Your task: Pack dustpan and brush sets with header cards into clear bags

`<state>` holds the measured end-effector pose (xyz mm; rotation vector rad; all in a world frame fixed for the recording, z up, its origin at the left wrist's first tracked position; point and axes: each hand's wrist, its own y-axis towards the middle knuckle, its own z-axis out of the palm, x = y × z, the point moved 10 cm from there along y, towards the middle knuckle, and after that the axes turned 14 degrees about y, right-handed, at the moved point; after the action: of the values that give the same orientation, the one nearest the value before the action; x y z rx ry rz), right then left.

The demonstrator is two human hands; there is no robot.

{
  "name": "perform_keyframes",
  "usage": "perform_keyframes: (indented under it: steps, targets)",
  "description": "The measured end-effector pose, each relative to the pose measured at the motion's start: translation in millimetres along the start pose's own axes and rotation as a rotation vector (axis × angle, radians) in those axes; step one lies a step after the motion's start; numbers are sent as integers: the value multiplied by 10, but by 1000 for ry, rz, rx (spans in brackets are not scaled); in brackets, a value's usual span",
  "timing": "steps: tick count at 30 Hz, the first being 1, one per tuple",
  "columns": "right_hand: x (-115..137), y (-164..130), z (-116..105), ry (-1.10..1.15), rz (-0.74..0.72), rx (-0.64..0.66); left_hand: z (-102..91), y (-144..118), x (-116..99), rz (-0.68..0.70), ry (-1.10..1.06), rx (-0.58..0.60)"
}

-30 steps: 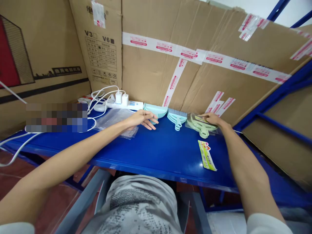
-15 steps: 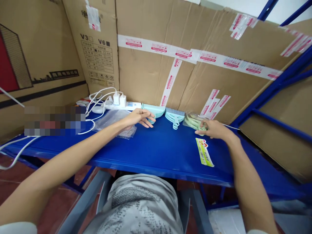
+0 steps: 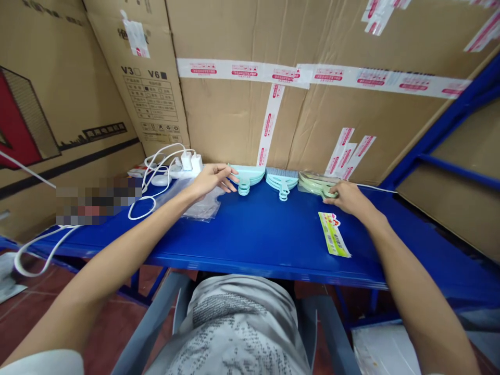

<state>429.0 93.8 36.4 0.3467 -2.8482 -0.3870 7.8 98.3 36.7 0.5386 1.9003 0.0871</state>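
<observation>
Light blue dustpans [image 3: 253, 176] lie stacked at the back of the blue table, handles toward me. My left hand [image 3: 214, 180] hovers at their left edge, fingers loosely apart with nothing visible in them. Beside the dustpans, a stack of light blue hand brushes [image 3: 283, 182] has grey bristles against the cardboard. Farther right lies a pale green handled item [image 3: 314, 183] partly in clear plastic; its exact kind is hard to make out. My right hand [image 3: 347, 199] has its fingers curled on the handle end. A yellow-green printed label card [image 3: 334, 235] lies in front of that hand.
Clear plastic bags [image 3: 203, 205] lie under and beside my left forearm. A white power strip with plugs [image 3: 191, 162] and looping white cables [image 3: 142, 208] are at the back left. Tall cardboard [image 3: 230, 120] walls the table [image 3: 265, 234], with a blue metal frame [image 3: 437, 138] at right.
My left hand has drawn slightly left, off the dustpan handles. My right hand stays at the green item's handle, its fingers now closer around the end. The view has shifted a little.
</observation>
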Motion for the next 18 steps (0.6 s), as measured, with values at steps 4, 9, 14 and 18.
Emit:
perform_keyframes:
  steps: [4,9,14,18]
  targets:
    - [-42,4,6,-22,-5,-22,-373,14,-114,134,455,-221]
    - [-69,-72,-121,95,-18,-65,-208,-23,-207,318,829,-228]
    - [136,-262,-692,117,-29,-489,309,-43,-133,443,995,-111]
    - [494,-296,-700,116,-139,-553,434,35,33,408,1074,-86]
